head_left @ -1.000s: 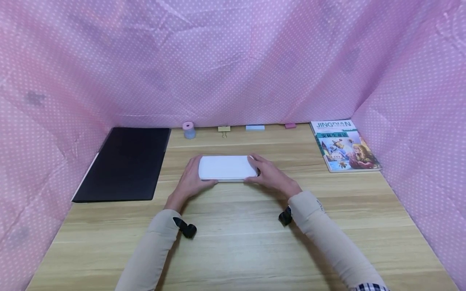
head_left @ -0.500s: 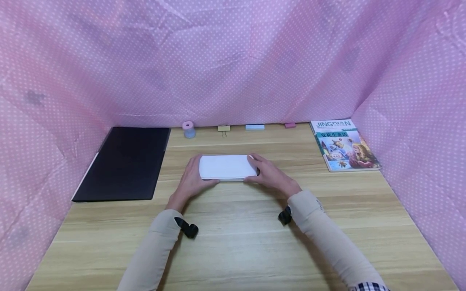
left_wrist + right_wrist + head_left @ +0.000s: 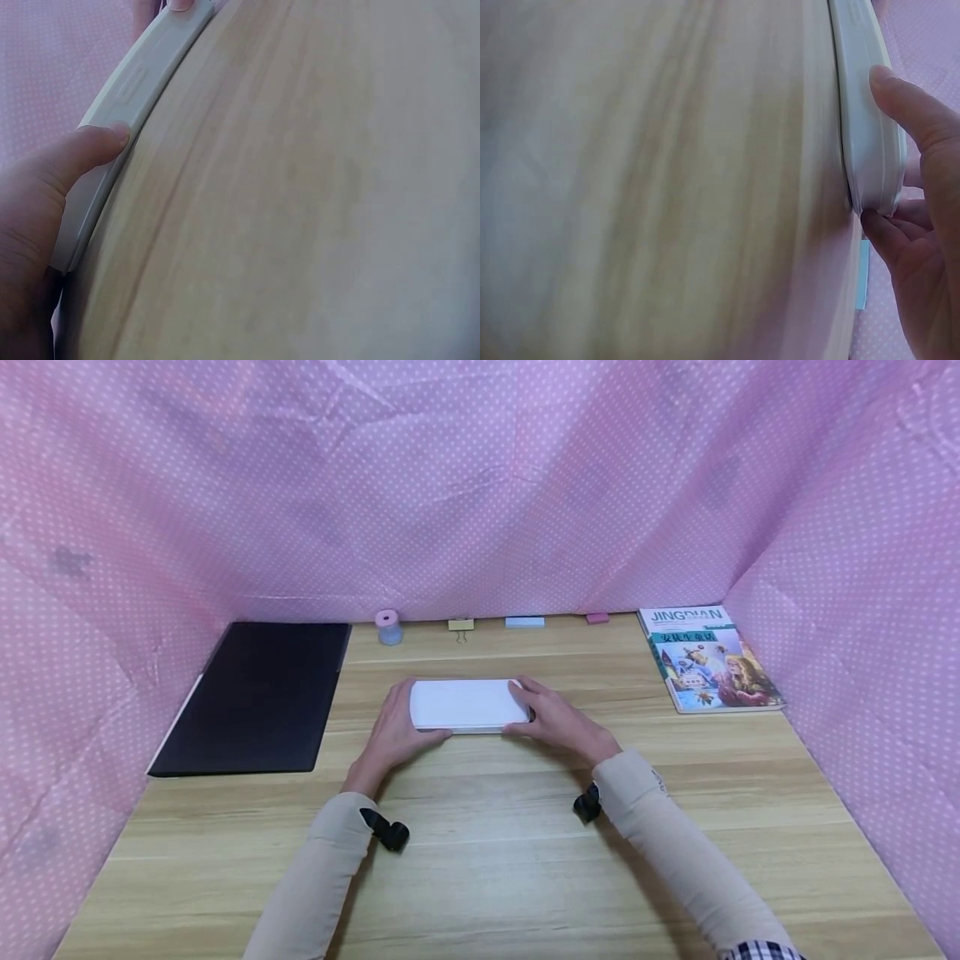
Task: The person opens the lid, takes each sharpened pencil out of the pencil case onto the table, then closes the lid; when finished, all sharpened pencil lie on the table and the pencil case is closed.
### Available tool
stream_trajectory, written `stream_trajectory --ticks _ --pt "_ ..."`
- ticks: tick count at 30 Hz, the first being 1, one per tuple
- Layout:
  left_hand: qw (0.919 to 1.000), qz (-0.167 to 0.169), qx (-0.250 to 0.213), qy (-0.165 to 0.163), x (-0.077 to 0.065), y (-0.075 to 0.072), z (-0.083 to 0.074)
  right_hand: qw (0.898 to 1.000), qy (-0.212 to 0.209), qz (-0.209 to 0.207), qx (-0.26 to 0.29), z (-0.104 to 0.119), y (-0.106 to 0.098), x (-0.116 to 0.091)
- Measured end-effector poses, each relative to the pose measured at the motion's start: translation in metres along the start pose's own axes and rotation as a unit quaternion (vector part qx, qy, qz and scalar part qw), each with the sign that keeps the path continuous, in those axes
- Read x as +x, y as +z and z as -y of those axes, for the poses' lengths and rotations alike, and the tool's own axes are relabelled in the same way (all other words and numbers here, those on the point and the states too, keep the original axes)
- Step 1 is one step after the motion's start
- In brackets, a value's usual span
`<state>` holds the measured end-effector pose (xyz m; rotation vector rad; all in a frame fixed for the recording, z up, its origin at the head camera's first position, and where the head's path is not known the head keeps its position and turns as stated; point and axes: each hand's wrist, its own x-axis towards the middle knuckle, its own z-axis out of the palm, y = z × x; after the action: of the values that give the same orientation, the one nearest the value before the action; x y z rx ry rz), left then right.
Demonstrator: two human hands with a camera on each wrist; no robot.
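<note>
A flat white case (image 3: 468, 704) with rounded ends lies in the middle of the wooden table, its long side facing me. At its left end my left hand (image 3: 392, 731) grips it, the thumb along the near side. My right hand (image 3: 555, 718) grips the right end, thumb on the near edge and a finger over the top corner. In the left wrist view, a shallow raised mark shows on the side of the case (image 3: 105, 150). From the right wrist, fingers are seen tucked against the end of the case (image 3: 870, 150). The far side is hidden from the head view.
A black folder (image 3: 255, 697) lies at the left, and a picture-covered book (image 3: 712, 660) at the right. Along the back stand a pink-and-blue cylinder (image 3: 388, 628), a yellow binder clip (image 3: 461, 625), a light blue block (image 3: 525, 622) and a small pink block (image 3: 597, 618). Pink dotted cloth (image 3: 480, 485) surrounds the table.
</note>
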<state>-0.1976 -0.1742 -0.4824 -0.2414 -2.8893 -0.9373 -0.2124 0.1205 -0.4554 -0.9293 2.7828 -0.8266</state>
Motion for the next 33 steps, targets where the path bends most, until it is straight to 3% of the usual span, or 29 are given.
stream_trajectory --ticks 20,33 --pt "0.9999 -0.004 0.004 -0.01 -0.0001 0.0035 0.0004 0.999 0.023 0.034 -0.016 0.0024 -0.0041 -0.0007" --pt "0.9999 -0.001 -0.01 -0.011 -0.0007 0.0019 -0.0009 0.999 0.026 0.026 -0.009 0.001 -0.0083 -0.0011"
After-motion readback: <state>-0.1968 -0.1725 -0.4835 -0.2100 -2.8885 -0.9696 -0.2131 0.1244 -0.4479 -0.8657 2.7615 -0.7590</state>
